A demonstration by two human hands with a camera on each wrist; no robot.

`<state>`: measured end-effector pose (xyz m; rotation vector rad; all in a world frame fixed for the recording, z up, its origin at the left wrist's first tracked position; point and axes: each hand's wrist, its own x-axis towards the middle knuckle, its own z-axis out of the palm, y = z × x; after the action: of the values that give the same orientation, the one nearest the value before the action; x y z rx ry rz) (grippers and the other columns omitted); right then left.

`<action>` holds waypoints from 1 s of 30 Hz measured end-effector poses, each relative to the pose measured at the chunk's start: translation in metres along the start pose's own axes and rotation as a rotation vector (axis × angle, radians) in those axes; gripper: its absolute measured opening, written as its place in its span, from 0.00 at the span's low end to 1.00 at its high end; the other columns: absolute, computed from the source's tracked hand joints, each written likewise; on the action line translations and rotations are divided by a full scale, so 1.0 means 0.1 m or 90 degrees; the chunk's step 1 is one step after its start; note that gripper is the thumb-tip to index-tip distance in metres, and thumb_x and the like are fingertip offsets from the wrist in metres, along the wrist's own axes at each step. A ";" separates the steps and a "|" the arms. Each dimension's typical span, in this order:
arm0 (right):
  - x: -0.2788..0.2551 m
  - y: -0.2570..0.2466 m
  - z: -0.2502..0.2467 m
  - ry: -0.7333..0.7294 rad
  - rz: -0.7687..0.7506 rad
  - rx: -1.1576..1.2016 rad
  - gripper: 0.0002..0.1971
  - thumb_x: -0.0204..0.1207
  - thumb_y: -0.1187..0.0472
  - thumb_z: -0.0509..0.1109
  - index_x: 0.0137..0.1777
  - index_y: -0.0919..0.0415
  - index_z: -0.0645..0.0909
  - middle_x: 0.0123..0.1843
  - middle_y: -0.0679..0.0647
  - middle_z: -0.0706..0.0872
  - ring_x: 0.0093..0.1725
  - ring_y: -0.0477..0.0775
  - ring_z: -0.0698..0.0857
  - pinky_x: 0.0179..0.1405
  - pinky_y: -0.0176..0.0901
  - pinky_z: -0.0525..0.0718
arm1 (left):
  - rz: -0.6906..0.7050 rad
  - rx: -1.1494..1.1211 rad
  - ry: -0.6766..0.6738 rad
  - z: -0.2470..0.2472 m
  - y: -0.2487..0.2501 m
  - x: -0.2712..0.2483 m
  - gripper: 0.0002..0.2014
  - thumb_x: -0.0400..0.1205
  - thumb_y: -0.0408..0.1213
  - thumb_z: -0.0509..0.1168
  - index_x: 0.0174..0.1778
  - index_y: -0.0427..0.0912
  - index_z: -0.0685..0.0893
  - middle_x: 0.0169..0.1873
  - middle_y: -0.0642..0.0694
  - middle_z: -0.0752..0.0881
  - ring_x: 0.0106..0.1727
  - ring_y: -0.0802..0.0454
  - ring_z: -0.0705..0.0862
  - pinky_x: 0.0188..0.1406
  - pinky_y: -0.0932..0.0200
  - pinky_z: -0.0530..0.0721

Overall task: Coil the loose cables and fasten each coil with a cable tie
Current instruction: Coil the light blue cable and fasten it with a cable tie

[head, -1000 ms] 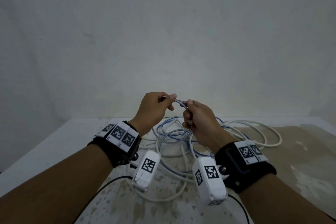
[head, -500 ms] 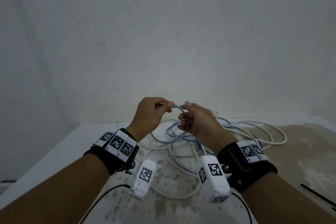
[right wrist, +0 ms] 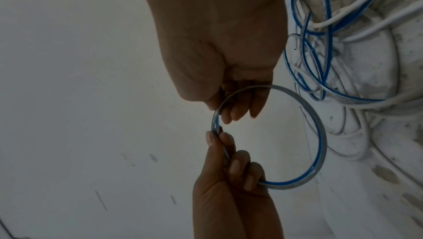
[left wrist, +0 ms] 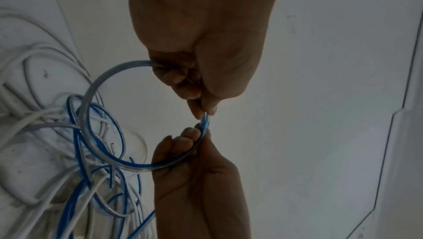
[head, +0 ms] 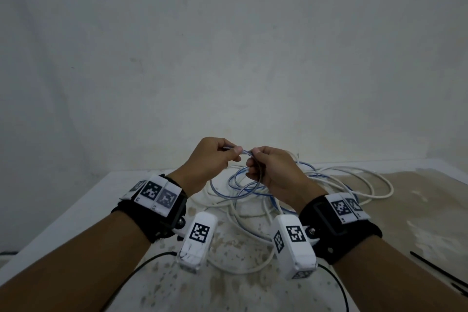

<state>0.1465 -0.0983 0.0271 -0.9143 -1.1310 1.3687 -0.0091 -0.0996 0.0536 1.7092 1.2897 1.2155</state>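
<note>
Ties: thin black plastic cable ties (head: 440, 272) at the table's (head: 83, 200) near right edge.
Grip: left hand (head: 212, 159) and right hand (head: 272, 172), fingers curled, pinch a clear blue-striped cable loop (left wrist: 100, 134).
Pile: white and blue cables (head: 354, 180) mid-table.

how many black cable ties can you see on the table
2, both at the table's right edge in the head view: one long black cable tie lying diagonally, and a second black cable tie cut off at the frame edge. More may lie outside the frame.

I see my left hand (left wrist: 201, 47) at top centre pinching a clear blue-striped cable loop (left wrist: 91, 130). My right hand (left wrist: 196, 176) grips it below; white cables (left wrist: 27, 121) tangle at left.
</note>
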 end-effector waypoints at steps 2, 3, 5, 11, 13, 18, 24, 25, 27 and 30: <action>0.00 -0.01 -0.01 0.022 -0.001 -0.005 0.11 0.88 0.64 0.60 0.45 0.65 0.80 0.35 0.58 0.83 0.30 0.50 0.79 0.39 0.45 0.86 | -0.022 0.009 -0.015 -0.01 0.00 -0.01 0.07 0.83 0.36 0.68 0.50 0.35 0.87 0.37 0.46 0.91 0.24 0.61 0.79 0.24 0.67 0.74; 0.00 -0.02 -0.02 0.033 0.003 0.001 0.11 0.88 0.64 0.60 0.45 0.66 0.80 0.35 0.58 0.83 0.30 0.51 0.79 0.39 0.45 0.86 | -0.036 0.009 -0.017 -0.01 0.00 -0.01 0.07 0.83 0.36 0.68 0.50 0.35 0.87 0.37 0.47 0.92 0.25 0.58 0.79 0.25 0.65 0.75; -0.01 -0.03 -0.04 0.043 0.008 0.011 0.11 0.88 0.64 0.60 0.46 0.67 0.79 0.35 0.59 0.84 0.31 0.52 0.81 0.39 0.46 0.88 | -0.061 0.006 -0.018 -0.02 0.00 -0.01 0.07 0.83 0.36 0.68 0.49 0.35 0.87 0.38 0.47 0.93 0.25 0.58 0.79 0.26 0.63 0.75; -0.04 -0.07 -0.08 0.037 0.012 -0.065 0.07 0.87 0.62 0.62 0.53 0.65 0.78 0.39 0.63 0.89 0.32 0.57 0.87 0.42 0.51 0.89 | -0.108 0.000 -0.013 -0.04 0.07 -0.03 0.05 0.83 0.33 0.67 0.45 0.36 0.87 0.36 0.45 0.91 0.23 0.57 0.72 0.19 0.66 0.68; -0.06 -0.10 -0.13 0.087 -0.011 -0.247 0.09 0.84 0.55 0.65 0.57 0.60 0.76 0.38 0.60 0.91 0.34 0.60 0.89 0.42 0.52 0.88 | -0.118 -0.015 -0.018 -0.07 0.09 -0.04 0.05 0.83 0.31 0.67 0.43 0.35 0.87 0.35 0.44 0.89 0.20 0.57 0.69 0.17 0.67 0.65; -0.08 -0.27 -0.17 0.264 -0.251 -0.773 0.13 0.81 0.43 0.64 0.54 0.51 0.80 0.43 0.49 0.83 0.46 0.55 0.81 0.45 0.45 0.76 | -0.098 0.012 -0.069 -0.11 0.13 -0.07 0.06 0.83 0.30 0.66 0.42 0.34 0.86 0.34 0.44 0.88 0.18 0.60 0.68 0.16 0.68 0.65; -0.04 -0.26 -0.09 -0.113 -0.098 -0.430 0.21 0.88 0.53 0.59 0.42 0.64 0.86 0.35 0.55 0.89 0.32 0.49 0.84 0.38 0.37 0.81 | -0.074 -0.035 -0.077 -0.13 0.17 -0.09 0.06 0.84 0.31 0.66 0.44 0.35 0.86 0.36 0.44 0.89 0.21 0.58 0.67 0.18 0.68 0.66; -0.06 -0.27 -0.11 -0.134 -0.072 -0.366 0.20 0.88 0.54 0.59 0.44 0.65 0.87 0.36 0.56 0.90 0.33 0.50 0.85 0.40 0.38 0.83 | -0.078 -0.057 -0.073 -0.13 0.16 -0.10 0.05 0.84 0.31 0.66 0.45 0.35 0.86 0.36 0.43 0.89 0.22 0.59 0.67 0.18 0.69 0.66; -0.06 -0.24 -0.14 -0.145 -0.055 -0.293 0.18 0.88 0.55 0.61 0.46 0.64 0.87 0.35 0.55 0.90 0.34 0.52 0.85 0.45 0.42 0.84 | -0.085 -0.113 -0.059 -0.12 0.13 -0.11 0.04 0.84 0.30 0.66 0.46 0.35 0.86 0.35 0.44 0.90 0.22 0.59 0.69 0.18 0.70 0.67; -0.04 -0.23 -0.11 -0.129 -0.059 -0.236 0.17 0.87 0.53 0.61 0.47 0.63 0.87 0.33 0.54 0.89 0.33 0.51 0.84 0.44 0.42 0.83 | -0.093 -0.184 -0.017 -0.07 0.11 -0.07 0.05 0.83 0.29 0.67 0.50 0.32 0.86 0.35 0.44 0.89 0.21 0.61 0.70 0.17 0.70 0.67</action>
<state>0.1631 -0.1017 0.0459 -0.9845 -1.5987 1.2170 -0.0123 -0.1101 0.0638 1.3964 1.1390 1.2223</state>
